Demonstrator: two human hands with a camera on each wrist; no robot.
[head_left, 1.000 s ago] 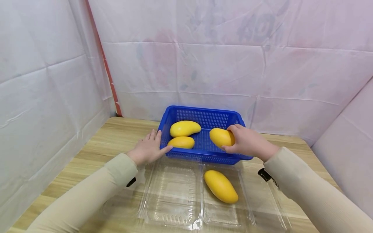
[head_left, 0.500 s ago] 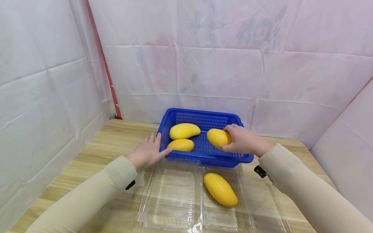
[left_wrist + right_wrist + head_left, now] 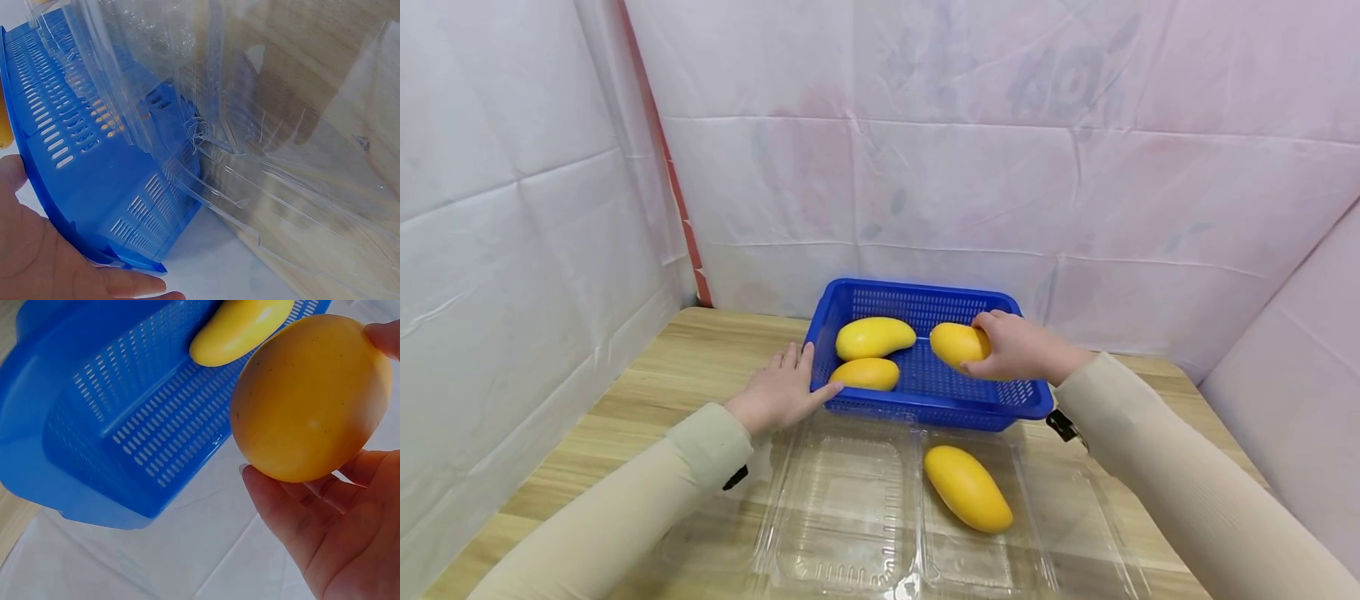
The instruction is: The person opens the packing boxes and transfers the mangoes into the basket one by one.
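My right hand (image 3: pixel 1021 346) grips a yellow mango (image 3: pixel 955 343) over the right part of a blue plastic basket (image 3: pixel 925 402). In the right wrist view, thumb and fingers hold this mango (image 3: pixel 306 400) from opposite sides. My left hand (image 3: pixel 775 393) rests at the basket's front left corner, its fingers fairly straight along the outer side and the thumb at the front rim. Inside the basket's left part lie a curved mango (image 3: pixel 874 338) and a second mango (image 3: pixel 865 374) in front of it. Another mango (image 3: pixel 967 489) lies in a clear plastic container.
Clear plastic clamshell containers (image 3: pixel 842 508) lie spread out before the basket, right up against its front. The wooden table (image 3: pixel 647 400) is bordered by white sheeting (image 3: pixel 940 183) at the back and sides.
My right hand has moved a little left and up with its mango. The head view has shifted slightly. My left hand stays at the basket's corner.
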